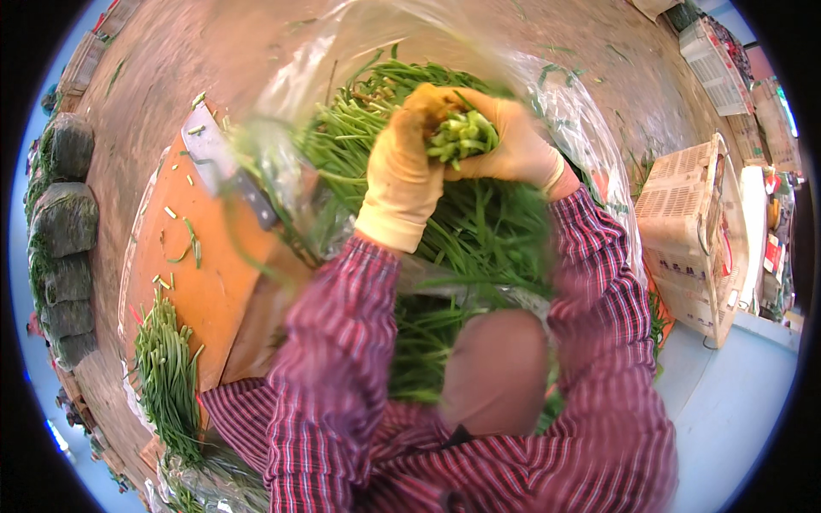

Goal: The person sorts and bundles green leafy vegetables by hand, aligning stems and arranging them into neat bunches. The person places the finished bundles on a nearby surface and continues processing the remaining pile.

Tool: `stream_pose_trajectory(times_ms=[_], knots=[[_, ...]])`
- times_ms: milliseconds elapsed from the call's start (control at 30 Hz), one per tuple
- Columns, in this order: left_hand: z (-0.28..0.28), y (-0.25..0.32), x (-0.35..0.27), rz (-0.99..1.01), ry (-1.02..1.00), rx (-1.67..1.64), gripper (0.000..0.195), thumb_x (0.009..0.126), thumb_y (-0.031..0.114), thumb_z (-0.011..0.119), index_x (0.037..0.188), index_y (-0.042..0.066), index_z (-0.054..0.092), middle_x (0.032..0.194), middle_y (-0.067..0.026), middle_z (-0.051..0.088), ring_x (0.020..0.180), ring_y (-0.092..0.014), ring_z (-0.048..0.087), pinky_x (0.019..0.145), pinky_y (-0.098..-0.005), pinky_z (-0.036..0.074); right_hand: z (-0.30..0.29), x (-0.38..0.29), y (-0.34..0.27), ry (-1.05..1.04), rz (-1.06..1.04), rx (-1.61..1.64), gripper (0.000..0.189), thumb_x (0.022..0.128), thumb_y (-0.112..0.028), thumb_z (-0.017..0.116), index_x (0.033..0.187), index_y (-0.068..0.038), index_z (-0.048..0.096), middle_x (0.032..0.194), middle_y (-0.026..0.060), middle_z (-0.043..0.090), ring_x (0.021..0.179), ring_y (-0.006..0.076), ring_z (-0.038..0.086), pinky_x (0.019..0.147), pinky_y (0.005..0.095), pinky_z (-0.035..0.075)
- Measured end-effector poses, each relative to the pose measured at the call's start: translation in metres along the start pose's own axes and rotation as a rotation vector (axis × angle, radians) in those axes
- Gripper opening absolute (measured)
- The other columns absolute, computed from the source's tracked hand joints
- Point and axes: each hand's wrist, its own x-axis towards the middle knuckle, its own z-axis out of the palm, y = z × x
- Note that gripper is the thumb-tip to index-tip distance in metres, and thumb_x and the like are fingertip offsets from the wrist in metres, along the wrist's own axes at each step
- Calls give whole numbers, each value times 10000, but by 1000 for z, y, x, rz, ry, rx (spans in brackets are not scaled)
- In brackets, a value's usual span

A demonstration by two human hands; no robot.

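Both my hands wear yellowish gloves. My left hand (405,173) and my right hand (513,138) close around one bunch of green leafy stalks (463,138), its cut ends facing up toward me. Beneath them lies a large heap of the same long green stalks (349,122) inside a clear plastic bag (571,102). To the left, a cleaver (206,151) with a dark handle rests on an orange board (211,269) among short stem pieces. A bundle of green stalks (167,372) lies at the board's near end. Loose blades near my left forearm are blurred.
A beige plastic crate (686,237) stands at the right, beside a pale blue surface (725,385). Bagged greens (64,218) line the far left across the brown floor (211,51). More crates (715,67) stand at the upper right.
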Motion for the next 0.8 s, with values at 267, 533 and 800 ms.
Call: stream_pose_trajectory(times_ms=[267, 533, 800], knots=[[-34, 22, -8, -359, -115, 377, 483, 828, 93, 702, 1288, 56, 557, 1192, -164, 607, 1134, -326, 556, 972, -418, 463, 3, -5, 13, 145, -18, 197, 883, 677, -55, 842, 1455, -17, 427, 1175, 67, 661, 1019, 90, 591, 920, 258, 483], [-17, 9, 15, 64, -74, 413, 464, 670, 3, 655, 1125, 94, 649, 1161, -124, 644, 1039, -356, 595, 904, -446, 459, 14, -10, 2, 152, -128, 73, 915, 653, -58, 828, 1468, -24, 414, 1251, 97, 645, 1080, 148, 605, 973, 320, 472], [-37, 26, -2, -209, -59, 334, 332, 776, 61, 672, 1102, 129, 671, 1159, -102, 660, 1121, -332, 575, 955, -434, 419, 31, -8, -6, 124, -177, -165, 604, 646, -200, 840, 1202, -64, 646, 980, 139, 676, 906, 311, 639, 870, 377, 480]])
